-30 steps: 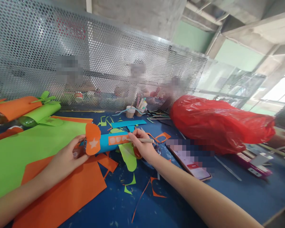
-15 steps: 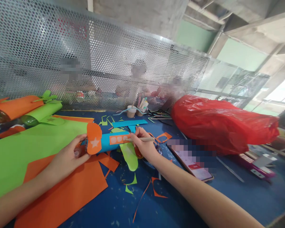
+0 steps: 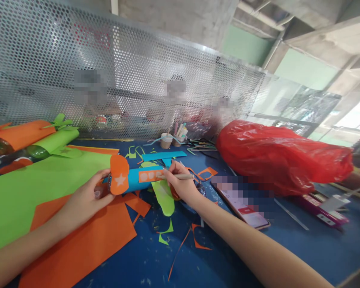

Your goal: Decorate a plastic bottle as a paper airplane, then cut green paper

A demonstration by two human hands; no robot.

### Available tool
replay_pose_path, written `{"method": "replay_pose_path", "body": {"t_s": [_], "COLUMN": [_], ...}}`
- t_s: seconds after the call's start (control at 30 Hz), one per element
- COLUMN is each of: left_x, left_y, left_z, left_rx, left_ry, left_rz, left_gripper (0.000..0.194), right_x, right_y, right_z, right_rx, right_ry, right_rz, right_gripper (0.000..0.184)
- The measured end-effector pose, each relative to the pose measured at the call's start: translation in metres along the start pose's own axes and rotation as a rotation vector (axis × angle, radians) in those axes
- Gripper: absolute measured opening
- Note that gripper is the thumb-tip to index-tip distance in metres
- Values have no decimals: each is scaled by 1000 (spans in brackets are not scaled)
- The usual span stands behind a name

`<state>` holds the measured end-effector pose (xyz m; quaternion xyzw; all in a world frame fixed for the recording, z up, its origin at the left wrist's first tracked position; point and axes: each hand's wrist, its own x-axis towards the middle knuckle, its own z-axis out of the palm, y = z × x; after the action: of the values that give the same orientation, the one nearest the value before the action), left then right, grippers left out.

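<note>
A toy airplane (image 3: 135,181) made from a plastic bottle lies across the middle, wrapped in blue paper. An orange paper piece with a pale star (image 3: 119,179) covers its left end, and a lime wing (image 3: 164,199) sticks out toward me. My left hand (image 3: 97,190) grips the bottle at that left end, fingers around it. In my right hand (image 3: 181,184) is a pale marker (image 3: 185,176), pinched with its tip at the orange strip (image 3: 144,176) on the body. Pale round spots show along this strip. My right fingers hide part of the tail end.
Orange sheet (image 3: 87,240) and lime sheet (image 3: 33,188) lie on the left, with paper-wrapped bottles (image 3: 27,134) behind. Paper scraps dot the blue table (image 3: 132,264). A phone (image 3: 243,204), a red plastic bag (image 3: 276,156) and a pen cup (image 3: 179,138) stand around; a perforated metal screen (image 3: 144,72) rises behind.
The marker tip and my right hand have shifted only very slightly on the strip. At the far right, another person's hand shows more clearly beside the red bag.
</note>
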<state>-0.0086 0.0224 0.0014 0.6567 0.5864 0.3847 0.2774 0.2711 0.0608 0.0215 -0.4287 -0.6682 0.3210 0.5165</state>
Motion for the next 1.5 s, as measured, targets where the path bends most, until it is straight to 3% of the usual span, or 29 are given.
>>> {"method": "replay_pose_path", "body": {"t_s": [0.37,0.53,0.73,1.5], "left_x": [1,0,2,2], "left_y": [-2,1,-4,-8], "left_z": [0,-1,0,2], "left_rx": [-114,-80,-84,-84], "left_ry": [-44,-51,-23,-39], "left_rz": [-37,-79,-49,-30], "left_gripper": [73,81,74,78], "right_x": [1,0,0,0], "right_y": [-3,-3,-4,1], "right_z": [0,0,0,0], "right_rx": [-35,-4,-41,42], "right_ry": [18,-7,21,23], "right_rz": [-32,-12,-40,-19], "right_gripper": [28,28,29,27]}}
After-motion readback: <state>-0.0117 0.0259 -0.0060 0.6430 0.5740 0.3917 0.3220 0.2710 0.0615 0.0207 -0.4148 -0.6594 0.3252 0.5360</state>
